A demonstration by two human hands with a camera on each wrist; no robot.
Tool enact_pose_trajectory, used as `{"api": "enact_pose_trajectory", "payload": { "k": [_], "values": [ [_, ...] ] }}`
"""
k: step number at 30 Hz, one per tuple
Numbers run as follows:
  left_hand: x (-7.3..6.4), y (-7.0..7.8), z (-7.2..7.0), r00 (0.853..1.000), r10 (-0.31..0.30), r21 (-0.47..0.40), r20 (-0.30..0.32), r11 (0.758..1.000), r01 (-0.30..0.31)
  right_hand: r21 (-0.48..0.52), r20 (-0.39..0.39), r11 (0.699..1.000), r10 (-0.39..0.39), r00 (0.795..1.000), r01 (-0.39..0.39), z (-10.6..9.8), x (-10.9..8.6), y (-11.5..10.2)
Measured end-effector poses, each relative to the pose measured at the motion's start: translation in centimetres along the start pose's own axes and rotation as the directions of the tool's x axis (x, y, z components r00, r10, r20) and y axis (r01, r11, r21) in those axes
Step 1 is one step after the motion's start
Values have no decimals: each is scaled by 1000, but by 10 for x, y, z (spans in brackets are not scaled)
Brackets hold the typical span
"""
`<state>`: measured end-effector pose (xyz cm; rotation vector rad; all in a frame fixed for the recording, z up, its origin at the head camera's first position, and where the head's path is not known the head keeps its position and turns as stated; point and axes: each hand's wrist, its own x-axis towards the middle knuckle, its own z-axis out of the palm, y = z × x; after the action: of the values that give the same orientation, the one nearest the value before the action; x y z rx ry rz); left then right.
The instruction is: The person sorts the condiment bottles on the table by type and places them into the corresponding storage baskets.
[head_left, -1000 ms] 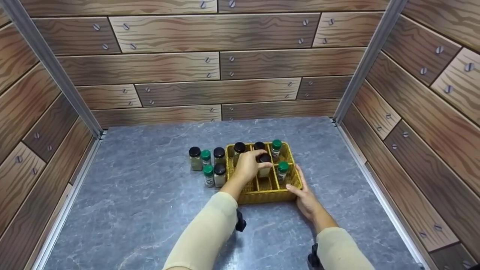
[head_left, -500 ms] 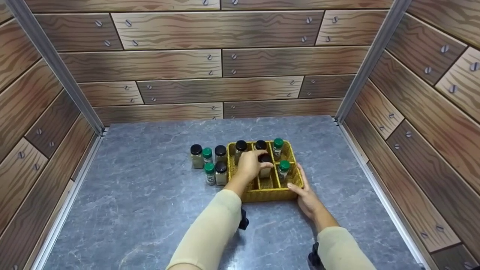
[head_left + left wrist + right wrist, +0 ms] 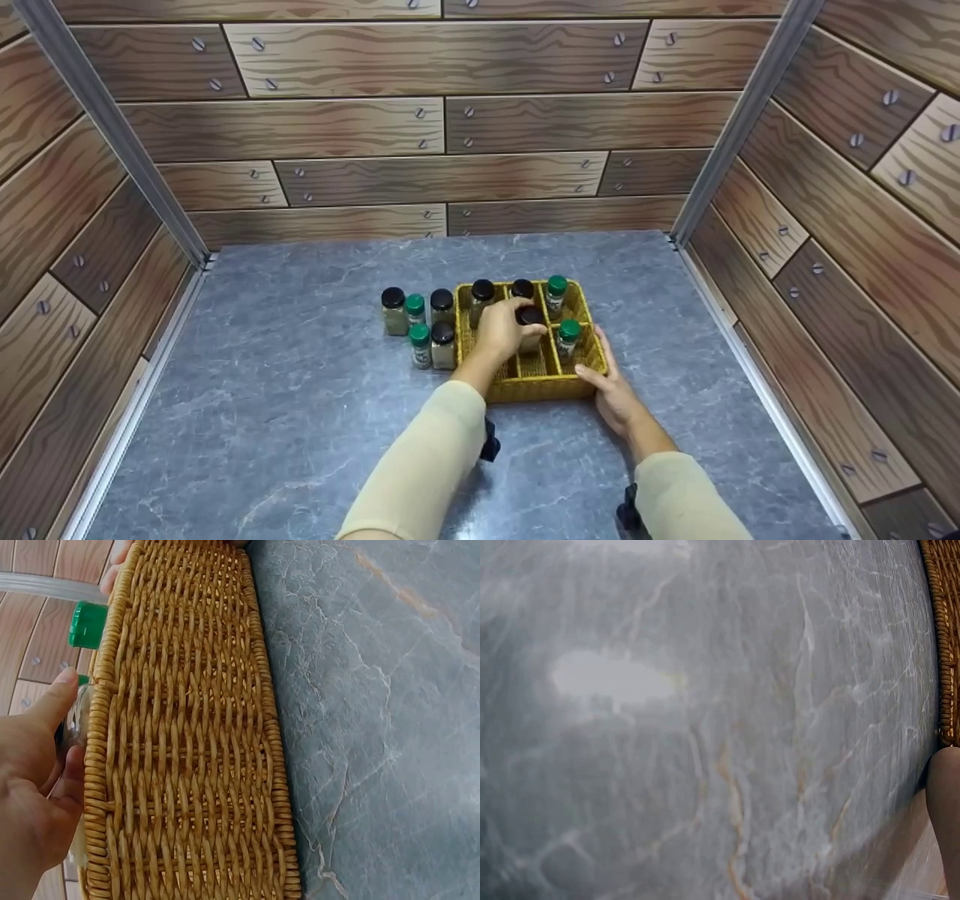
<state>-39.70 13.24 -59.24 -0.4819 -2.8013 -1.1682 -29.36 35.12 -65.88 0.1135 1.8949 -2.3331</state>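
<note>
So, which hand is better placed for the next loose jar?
Probably the left hand, after releasing its black-capped jar: loose jars stand left of the basket; the right hand holds its right side.

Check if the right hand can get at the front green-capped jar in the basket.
Likely yes: the right hand grips the basket beside that green-capped jar, and nothing visible blocks it from above. The hand would probably need to let go first.

Cream-sleeved left arm (image 3: 424, 454) and cream-sleeved right arm (image 3: 681, 491) angle inward; bare left hand (image 3: 499, 330) pinches, thumb and forefinger curved (other fingers hidden, head view); bare right hand (image 3: 616, 399), thumb apart from extended fingers
</note>
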Motion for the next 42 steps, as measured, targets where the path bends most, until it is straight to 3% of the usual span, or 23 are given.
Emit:
{"api": "enact_pose_trajectory", "payload": {
  "k": [3,4,10,14,15,21,22,32,36,42],
  "values": [
    [-2,0,0,1000,1,-26,-21,1000,-1,7,-1,1000,0,1000,0,0,0,0],
    [-7,9,-8,1000,-12,-32,-8,999,12,9,-2,1000,1,1000,-1,1,0,0],
    [-12,10,-8,1000,-26,-81,-4,996,25,0,6,1000,1,1000,-1,1,0,-1],
    [-17,11,-10,1000,-1,-103,-25,995,-2,-11,14,1000,4,1000,-4,0,0,-2],
    [-14,4,-2,999,23,-102,-42,994,-28,-13,12,1000,6,1000,-5,0,0,-2],
    [-27,3,-6,995,72,-117,-64,990,-79,-9,7,1000,10,1000,-10,0,0,-2],
    [-35,10,-15,997,62,-128,-54,989,-68,-8,6,1000,10,1000,-10,0,0,-2],
    [-59,1,-25,995,30,-209,-99,977,-50,11,-3,1000,16,1000,-16,0,1,-1],
    [-70,-4,-32,984,34,-243,-175,967,-77,7,2,1000,18,1000,-18,0,1,-1],
    [-89,-11,-41,947,54,-253,-317,958,-139,3,9,1000,1,1000,-1,-1,2,-2]
  ]
}}
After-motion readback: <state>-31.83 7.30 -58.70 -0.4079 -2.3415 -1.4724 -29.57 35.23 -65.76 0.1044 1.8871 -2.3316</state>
